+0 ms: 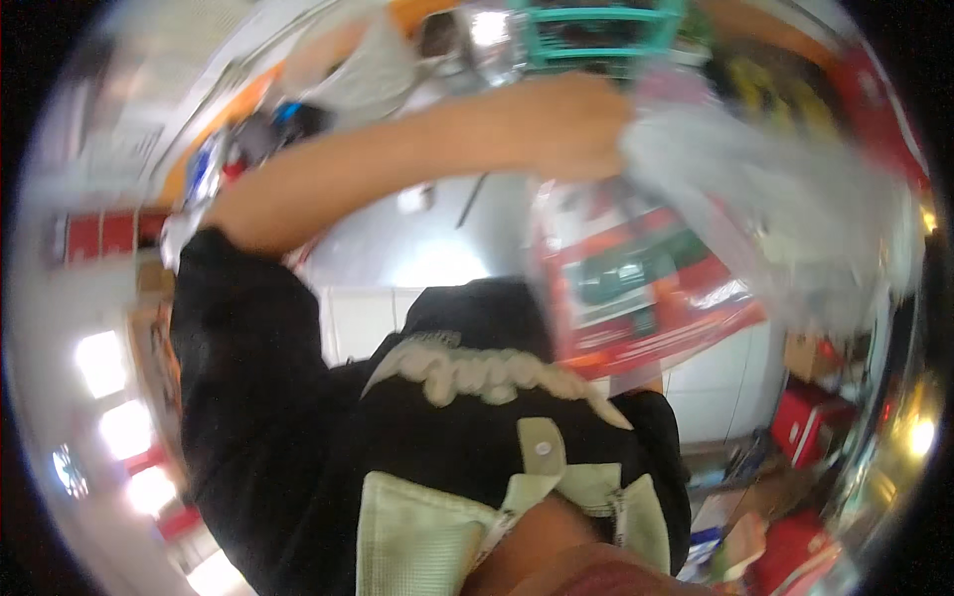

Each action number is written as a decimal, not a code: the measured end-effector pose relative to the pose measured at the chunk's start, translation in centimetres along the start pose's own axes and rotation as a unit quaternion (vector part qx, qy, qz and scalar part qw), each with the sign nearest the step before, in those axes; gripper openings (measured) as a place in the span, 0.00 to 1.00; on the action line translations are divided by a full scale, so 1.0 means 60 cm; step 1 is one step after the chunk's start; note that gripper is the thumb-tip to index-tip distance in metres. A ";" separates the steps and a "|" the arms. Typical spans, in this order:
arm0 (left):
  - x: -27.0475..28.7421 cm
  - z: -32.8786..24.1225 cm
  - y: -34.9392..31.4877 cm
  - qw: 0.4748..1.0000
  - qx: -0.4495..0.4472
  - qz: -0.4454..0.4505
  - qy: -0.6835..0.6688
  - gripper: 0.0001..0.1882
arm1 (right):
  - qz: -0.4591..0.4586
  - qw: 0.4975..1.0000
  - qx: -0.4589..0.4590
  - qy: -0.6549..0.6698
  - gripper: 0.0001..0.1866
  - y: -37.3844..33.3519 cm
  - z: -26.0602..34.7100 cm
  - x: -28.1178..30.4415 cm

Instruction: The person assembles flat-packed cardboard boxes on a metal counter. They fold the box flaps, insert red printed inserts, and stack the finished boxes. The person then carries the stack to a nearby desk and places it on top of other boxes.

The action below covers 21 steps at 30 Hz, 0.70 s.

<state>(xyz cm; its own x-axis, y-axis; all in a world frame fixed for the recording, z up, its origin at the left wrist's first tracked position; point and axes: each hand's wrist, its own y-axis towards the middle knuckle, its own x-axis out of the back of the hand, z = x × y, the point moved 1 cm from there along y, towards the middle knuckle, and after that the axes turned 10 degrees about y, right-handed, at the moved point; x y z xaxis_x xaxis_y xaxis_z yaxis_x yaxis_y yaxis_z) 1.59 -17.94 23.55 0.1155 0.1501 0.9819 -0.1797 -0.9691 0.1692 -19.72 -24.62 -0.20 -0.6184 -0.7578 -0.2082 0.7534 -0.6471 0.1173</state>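
My left arm reaches across to the right. At its end my left hand [581,124] is closed in a fist, blurred by motion, on the gathered edge of a translucent whitish plastic bag [775,189]. The bag billows out to the right, smeared by motion. Below the fist hangs a flat red package [646,288] with a dark green panel, in clear plastic wrap. Whether the package is inside the bag or beside it, I cannot tell. A bit of my right forearm [636,379] shows under the package's lower edge; the right hand itself is hidden behind it.
Beyond my arm is a shiny grey tabletop [427,238] with a thin dark stick [472,201] on it. A turquoise rack [601,40] stands at the far side, with a pale bag [363,70] to its left. At the right sits a red case [810,427].
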 end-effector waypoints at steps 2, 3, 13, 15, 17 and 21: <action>0.029 0.012 0.006 0.977 0.065 0.177 0.096 0.15 | 0.065 0.971 -0.139 0.184 0.32 0.015 -0.029 -0.057; 0.024 0.031 0.003 0.979 0.038 0.168 0.110 0.14 | 0.084 0.938 -0.199 0.270 0.31 0.029 -0.046 -0.078; 0.004 0.085 -0.336 0.962 0.047 0.095 0.250 0.15 | 0.247 0.628 -0.445 0.588 0.24 -0.031 -0.110 -0.177; -0.033 0.125 -0.423 0.967 0.137 0.018 0.216 0.14 | 0.324 0.650 -0.446 0.523 0.25 0.001 -0.127 -0.163; -0.070 0.138 -0.496 0.944 0.289 0.032 0.157 0.14 | 0.295 0.728 -0.483 0.387 0.23 0.037 -0.116 -0.164; -0.131 0.168 -0.627 0.868 0.472 0.138 0.064 0.17 | 0.233 0.811 -0.464 0.270 0.20 0.087 -0.089 -0.234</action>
<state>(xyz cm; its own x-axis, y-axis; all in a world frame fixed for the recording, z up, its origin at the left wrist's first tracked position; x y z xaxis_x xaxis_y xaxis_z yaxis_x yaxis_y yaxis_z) 17.31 15.35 8.63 0.0741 -0.1516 0.9857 0.7052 -0.6908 -0.1593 -5.93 -16.90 -1.85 -0.2186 -0.5920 -0.7757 0.8760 0.2311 -0.4233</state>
